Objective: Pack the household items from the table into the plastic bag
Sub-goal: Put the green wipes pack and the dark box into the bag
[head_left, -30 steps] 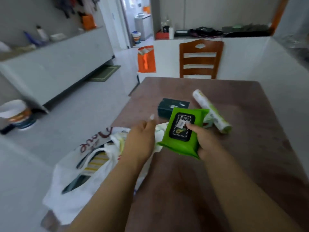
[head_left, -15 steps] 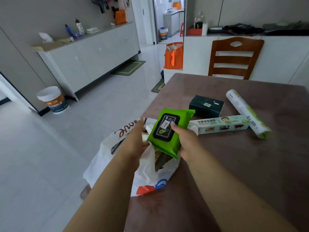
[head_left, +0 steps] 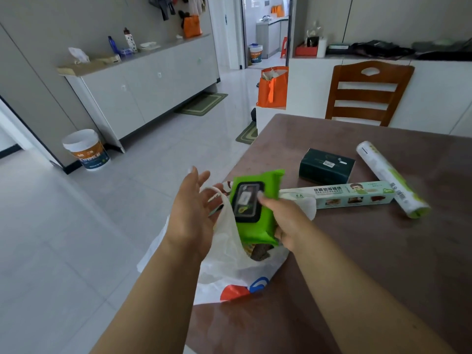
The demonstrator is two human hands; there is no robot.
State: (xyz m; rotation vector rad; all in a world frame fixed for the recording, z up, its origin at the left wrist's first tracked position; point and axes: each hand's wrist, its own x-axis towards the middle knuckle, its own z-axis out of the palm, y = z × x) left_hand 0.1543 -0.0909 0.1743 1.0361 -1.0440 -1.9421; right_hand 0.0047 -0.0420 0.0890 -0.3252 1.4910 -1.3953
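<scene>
My right hand (head_left: 286,223) grips a green pack of wet wipes (head_left: 255,208) with a black lid, tilted over the mouth of the white plastic bag (head_left: 229,264) at the table's left edge. My left hand (head_left: 191,213) has its fingers spread beside the bag's handle loop, which hangs against its palm. Dark items show inside the bag. On the brown table (head_left: 370,251) lie a long foil box (head_left: 344,196), a dark green box (head_left: 327,166) and a white-green roll (head_left: 390,178).
A wooden chair (head_left: 367,93) stands at the table's far side. An orange bag (head_left: 273,88) sits on a low white block beyond the table corner. A white bucket (head_left: 85,149) stands on the tiled floor by the sideboard (head_left: 143,85).
My right hand has lowered the wipes pack toward the bag's opening. My left hand let go of the bag's rim and spread its fingers. The view swung left.
</scene>
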